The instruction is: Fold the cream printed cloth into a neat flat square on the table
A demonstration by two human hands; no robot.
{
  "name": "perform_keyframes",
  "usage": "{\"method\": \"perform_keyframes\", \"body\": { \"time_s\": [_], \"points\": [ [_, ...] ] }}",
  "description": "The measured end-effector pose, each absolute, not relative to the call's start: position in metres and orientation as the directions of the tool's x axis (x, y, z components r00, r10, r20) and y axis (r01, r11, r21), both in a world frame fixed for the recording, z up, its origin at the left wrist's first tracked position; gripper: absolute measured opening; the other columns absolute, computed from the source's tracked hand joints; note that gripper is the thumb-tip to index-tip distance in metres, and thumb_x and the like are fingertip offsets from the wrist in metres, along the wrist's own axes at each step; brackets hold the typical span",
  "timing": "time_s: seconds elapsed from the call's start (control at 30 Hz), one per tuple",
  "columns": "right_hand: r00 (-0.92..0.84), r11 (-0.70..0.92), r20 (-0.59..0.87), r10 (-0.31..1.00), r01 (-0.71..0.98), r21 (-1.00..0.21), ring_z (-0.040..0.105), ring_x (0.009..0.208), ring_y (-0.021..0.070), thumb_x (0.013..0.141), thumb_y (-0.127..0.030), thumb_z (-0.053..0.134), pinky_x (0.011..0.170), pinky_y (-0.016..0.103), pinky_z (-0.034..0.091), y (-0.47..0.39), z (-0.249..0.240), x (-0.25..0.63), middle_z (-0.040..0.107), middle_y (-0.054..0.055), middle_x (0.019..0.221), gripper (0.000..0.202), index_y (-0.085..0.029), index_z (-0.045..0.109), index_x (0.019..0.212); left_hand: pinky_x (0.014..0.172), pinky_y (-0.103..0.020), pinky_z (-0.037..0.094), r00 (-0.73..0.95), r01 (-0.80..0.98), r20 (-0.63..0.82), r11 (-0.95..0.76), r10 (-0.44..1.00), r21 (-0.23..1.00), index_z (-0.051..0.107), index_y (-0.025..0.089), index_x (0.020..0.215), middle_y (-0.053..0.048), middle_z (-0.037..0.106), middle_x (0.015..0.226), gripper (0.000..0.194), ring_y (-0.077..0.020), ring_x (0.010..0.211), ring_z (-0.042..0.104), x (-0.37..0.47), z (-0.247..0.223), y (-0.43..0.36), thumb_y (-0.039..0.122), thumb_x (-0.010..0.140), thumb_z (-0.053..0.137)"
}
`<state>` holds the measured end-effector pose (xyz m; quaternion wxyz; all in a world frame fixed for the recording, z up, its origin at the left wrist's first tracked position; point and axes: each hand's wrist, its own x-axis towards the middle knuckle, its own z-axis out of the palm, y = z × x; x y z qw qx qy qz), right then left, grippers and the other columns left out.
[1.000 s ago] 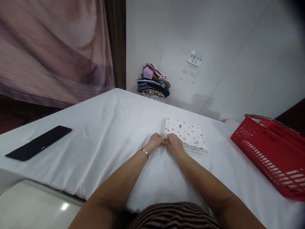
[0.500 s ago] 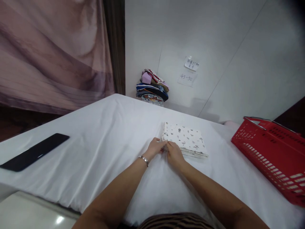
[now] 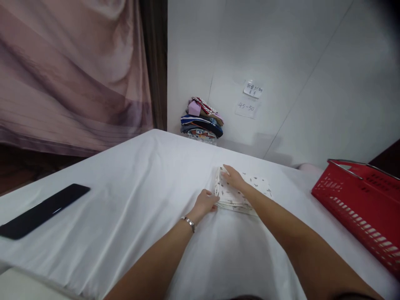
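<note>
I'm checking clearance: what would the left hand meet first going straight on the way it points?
The folded patterned cloth; the left hand is at its near left corner, apparently touching it, though depth is unclear.

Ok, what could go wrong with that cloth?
The folded cloth shows layered edges by the left hand, so they might slip out of line. The right hand touches its far left corner and could drag the top layer. The white sheet is wrinkled, so it might shift underneath.
</note>
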<state>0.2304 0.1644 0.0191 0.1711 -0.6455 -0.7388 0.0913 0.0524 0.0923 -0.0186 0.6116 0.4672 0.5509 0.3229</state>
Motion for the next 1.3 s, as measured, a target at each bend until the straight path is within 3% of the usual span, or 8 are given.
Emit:
{"method": "perform_keyframes", "body": {
  "time_s": [0.1,0.23,0.63,0.9,1.17,1.3],
  "points": [
    [-0.083,0.083,0.011,0.997,0.972,-0.22,0.019,0.14,0.0255,0.094,-0.043,0.034,0.112,0.046,0.016,0.187,-0.001,0.233,0.029,0.01,0.151,0.058,-0.014,0.03,0.144,0.053,-0.026,0.052,0.176,0.116,-0.367,0.351,0.913,0.929,0.045,0.015,0.098,-0.005,0.064,0.074,0.037,-0.0158,0.058,0.064,0.053,-0.021,0.094,0.026,0.071,0.067],
    [-0.053,0.046,-0.048,0.997,0.989,-0.141,0.014,0.142,0.0237,0.095,-0.049,0.025,0.113,0.046,0.01,0.196,-0.02,0.239,0.02,0.007,0.154,0.06,-0.018,0.023,0.147,0.05,-0.024,0.05,0.157,0.141,-0.385,0.365,0.909,0.92,0.046,0.016,0.093,-0.001,0.061,0.064,0.03,-0.0156,0.055,0.063,0.054,-0.02,0.096,0.022,0.071,0.065],
    [-0.064,0.053,-0.051,0.997,0.98,-0.193,0.014,0.142,0.0236,0.096,-0.047,0.022,0.112,0.05,0.008,0.203,-0.015,0.225,0.021,0.008,0.154,0.058,-0.019,0.024,0.146,0.047,-0.023,0.045,0.157,0.24,-0.359,0.318,0.92,0.917,0.048,0.016,0.092,-0.002,0.062,0.06,0.029,-0.0182,0.054,0.065,0.055,-0.03,0.1,0.024,0.069,0.062],
    [-0.059,0.028,-0.114,0.992,0.965,-0.261,0.012,0.142,0.0244,0.095,-0.05,0.019,0.112,0.048,0.012,0.198,0.006,0.232,0.019,0.008,0.154,0.061,-0.018,0.026,0.146,0.049,-0.023,0.047,0.17,0.197,-0.363,0.329,0.916,0.923,0.046,0.017,0.091,-0.001,0.062,0.061,0.029,-0.0182,0.057,0.065,0.054,-0.027,0.099,0.023,0.068,0.063],
    [-0.178,0.152,-0.097,0.979,0.961,-0.23,0.007,0.143,0.0237,0.093,-0.054,0.024,0.112,0.049,0.006,0.153,-0.012,0.218,0.013,0.009,0.155,0.066,-0.017,0.021,0.148,0.05,-0.023,0.048,0.171,0.165,-0.361,0.335,0.917,0.928,0.046,0.018,0.086,0.0,0.061,0.061,0.025,-0.0159,0.054,0.064,0.053,-0.025,0.1,0.024,0.07,0.064],
    [-0.195,0.149,-0.129,0.972,0.942,-0.3,0.009,0.143,0.0245,0.093,-0.054,0.024,0.112,0.049,0.008,0.147,0.002,0.214,0.015,0.01,0.155,0.066,-0.017,0.023,0.147,0.052,-0.024,0.05,0.169,0.146,-0.372,0.35,0.913,0.925,0.046,0.018,0.084,0.002,0.058,0.062,0.025,-0.0142,0.053,0.063,0.052,-0.018,0.099,0.024,0.07,0.066]
  ]
}}
